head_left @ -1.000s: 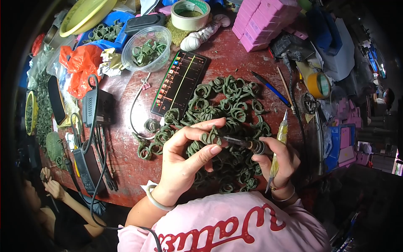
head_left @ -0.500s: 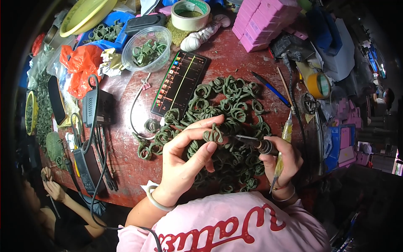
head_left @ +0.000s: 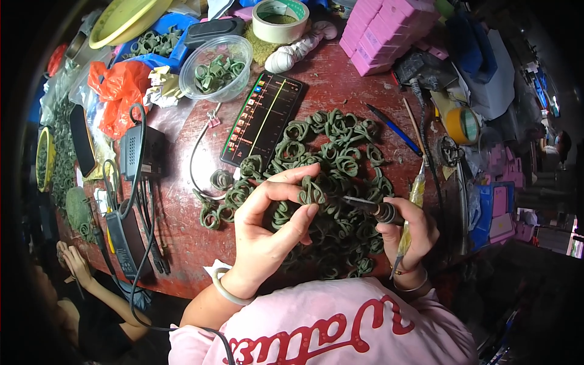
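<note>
The left hand (head_left: 261,224) pinches a green coiled piece (head_left: 312,192); just right of it, the right hand (head_left: 416,234) grips a dark-handled tool (head_left: 385,213), its tip now drawn back, leaving the piece clear.

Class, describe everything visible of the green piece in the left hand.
The green piece is matte, resembling wax or clay, with rounded loops spreading below a narrower top. The left hand pinches it above a heap of similar pieces. A thin tool points toward it, apparently not touching. Its far side is hidden.
</note>
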Available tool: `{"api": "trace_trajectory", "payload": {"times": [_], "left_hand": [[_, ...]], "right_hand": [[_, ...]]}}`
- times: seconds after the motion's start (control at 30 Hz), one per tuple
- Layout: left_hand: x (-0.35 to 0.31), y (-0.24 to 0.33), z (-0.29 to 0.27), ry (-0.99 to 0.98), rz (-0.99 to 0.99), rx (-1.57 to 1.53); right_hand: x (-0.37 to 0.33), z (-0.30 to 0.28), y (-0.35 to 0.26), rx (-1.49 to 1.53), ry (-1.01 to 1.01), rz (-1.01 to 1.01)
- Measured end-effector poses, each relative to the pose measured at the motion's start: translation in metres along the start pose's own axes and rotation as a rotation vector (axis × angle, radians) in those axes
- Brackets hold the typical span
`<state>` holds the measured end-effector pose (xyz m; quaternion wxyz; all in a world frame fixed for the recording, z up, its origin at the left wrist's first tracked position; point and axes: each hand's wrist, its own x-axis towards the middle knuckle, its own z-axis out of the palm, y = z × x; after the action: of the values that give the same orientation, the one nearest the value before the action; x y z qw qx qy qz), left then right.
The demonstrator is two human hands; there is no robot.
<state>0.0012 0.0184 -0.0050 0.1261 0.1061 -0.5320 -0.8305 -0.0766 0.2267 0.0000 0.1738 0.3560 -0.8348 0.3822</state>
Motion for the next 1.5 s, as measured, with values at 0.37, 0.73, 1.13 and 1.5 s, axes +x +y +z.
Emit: {"api": "trace_trajectory", "payload": {"times": [0.37,0.73,1.13,1.5], "left_hand": [[0.0001,0.0023,0.0019,0.037,0.053,0.161],[0.0004,0.0037,0.0015,0.051,0.028,0.204],[0.0006,0.004,0.002,0.044,0.122,0.379],[0.0056,0.0053,-0.0005,0.145,0.008,0.203]], "right_hand": [[-0.0016,0.0012,0.0,-0.026,-0.006,-0.001],[-0.0007,0.0013,0.0001,-0.031,-0.007,-0.002],[0.0016,0.0003,0.0013,-0.031,-0.035,-0.028],[0.0017,-0.0008,0.003,-0.025,-0.005,-0.023]]}}
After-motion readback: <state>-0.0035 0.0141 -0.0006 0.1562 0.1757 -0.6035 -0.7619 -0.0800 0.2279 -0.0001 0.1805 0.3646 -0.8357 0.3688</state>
